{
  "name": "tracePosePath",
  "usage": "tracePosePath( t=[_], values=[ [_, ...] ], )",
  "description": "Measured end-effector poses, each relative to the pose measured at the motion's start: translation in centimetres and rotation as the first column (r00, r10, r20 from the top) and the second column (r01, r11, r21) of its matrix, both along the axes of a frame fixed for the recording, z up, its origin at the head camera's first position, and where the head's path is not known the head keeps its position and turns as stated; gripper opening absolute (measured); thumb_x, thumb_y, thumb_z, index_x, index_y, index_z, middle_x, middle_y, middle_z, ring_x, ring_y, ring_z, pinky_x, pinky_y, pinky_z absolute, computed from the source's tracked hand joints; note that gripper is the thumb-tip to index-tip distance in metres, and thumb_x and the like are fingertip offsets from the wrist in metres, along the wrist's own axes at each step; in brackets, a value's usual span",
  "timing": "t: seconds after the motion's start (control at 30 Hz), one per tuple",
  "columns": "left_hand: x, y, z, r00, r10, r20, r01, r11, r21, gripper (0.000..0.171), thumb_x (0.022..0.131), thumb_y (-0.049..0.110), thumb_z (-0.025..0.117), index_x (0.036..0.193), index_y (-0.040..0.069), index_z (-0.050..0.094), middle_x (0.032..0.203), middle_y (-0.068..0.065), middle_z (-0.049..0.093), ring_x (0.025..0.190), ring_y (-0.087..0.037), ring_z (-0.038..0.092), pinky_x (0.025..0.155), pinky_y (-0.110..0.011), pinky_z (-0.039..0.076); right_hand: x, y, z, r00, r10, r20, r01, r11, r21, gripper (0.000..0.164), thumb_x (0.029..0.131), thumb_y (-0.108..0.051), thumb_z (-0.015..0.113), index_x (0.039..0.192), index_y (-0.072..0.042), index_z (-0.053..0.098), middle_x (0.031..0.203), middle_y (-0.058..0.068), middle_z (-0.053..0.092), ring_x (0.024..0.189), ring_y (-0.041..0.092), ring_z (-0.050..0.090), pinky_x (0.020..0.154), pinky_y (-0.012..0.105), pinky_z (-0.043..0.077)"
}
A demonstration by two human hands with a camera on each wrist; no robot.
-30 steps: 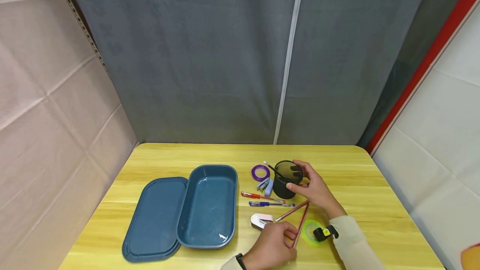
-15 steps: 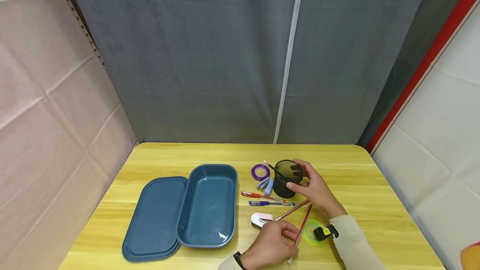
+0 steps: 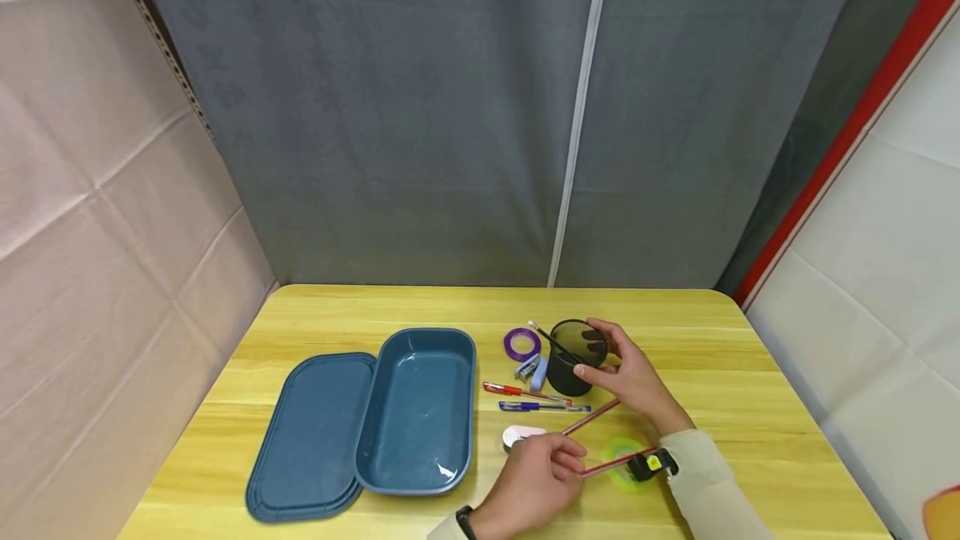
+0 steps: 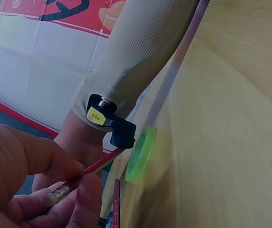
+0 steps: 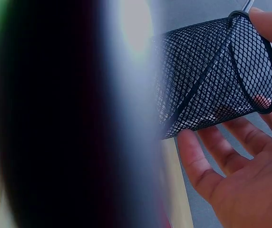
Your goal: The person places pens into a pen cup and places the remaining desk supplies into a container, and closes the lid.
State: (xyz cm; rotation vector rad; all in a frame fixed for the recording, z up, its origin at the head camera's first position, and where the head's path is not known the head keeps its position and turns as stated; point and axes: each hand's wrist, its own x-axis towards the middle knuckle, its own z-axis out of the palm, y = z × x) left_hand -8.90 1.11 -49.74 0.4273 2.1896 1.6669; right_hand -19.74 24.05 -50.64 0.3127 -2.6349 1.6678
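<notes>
My left hand (image 3: 534, 477) pinches a red pencil (image 3: 617, 463) near its eraser end between thumb and fingers. Its other end points right, towards the right wrist. In the left wrist view the pencil (image 4: 100, 164) stands out slantwise from the fingertips. My right hand (image 3: 637, 377) grips a black mesh pen holder (image 3: 564, 377) around its side, thumb at the near side. A black pencil (image 3: 552, 342) leans inside the holder, its white end over the rim. A second red pencil (image 3: 594, 416) lies on the table between the hands. Something dark and blurred covers the right wrist view's left half.
Near the holder lie purple tape (image 3: 507, 350), a blue stapler (image 3: 537, 375), a red pen (image 3: 506, 390) and a blue pen (image 3: 528, 407). A pink-and-white stapler (image 3: 522, 434) is partly behind my left hand. Green tape (image 4: 142, 154) lies under the right wrist. A blue box (image 3: 416, 415) overlaps its lid (image 3: 311, 432).
The pencil in my left hand has swung from steeply slanted to nearly level, its far end turning right over the green tape. The left hand shifted slightly left. My right hand and holder stayed put.
</notes>
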Motion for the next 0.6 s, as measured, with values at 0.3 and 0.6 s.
tracePosePath(
  t=[0.3,0.6],
  values=[
    [-0.4,-0.8,1.3,0.997,0.058,-0.057,-0.055,0.998,0.039,0.021,0.087,0.004,0.071,0.106,0.006,0.078,0.092,0.002,0.078,0.079,0.004,0.068,0.076,-0.017,0.056,0.0,-0.1,0.1,1.000,0.003,0.004,-0.003,1.000,0.000,0.082,0.091,-0.032,0.085,0.160,-0.024,0.042,0.150,0.015,0.057,0.133,0.040,0.055,0.106,0.059,0.054],
    [-1.0,-1.7,3.8,0.975,0.163,-0.148,-0.154,0.986,0.070,0.016,0.089,0.005,0.077,0.102,0.016,0.079,0.090,0.009,0.077,0.081,0.004,0.069,0.076,-0.018,0.058,0.0,0.0,0.0,1.000,0.006,-0.005,-0.006,1.000,0.001,0.081,0.092,-0.031,0.085,0.160,-0.023,0.041,0.150,0.015,0.057,0.133,0.040,0.055,0.105,0.058,0.054]
  ],
)
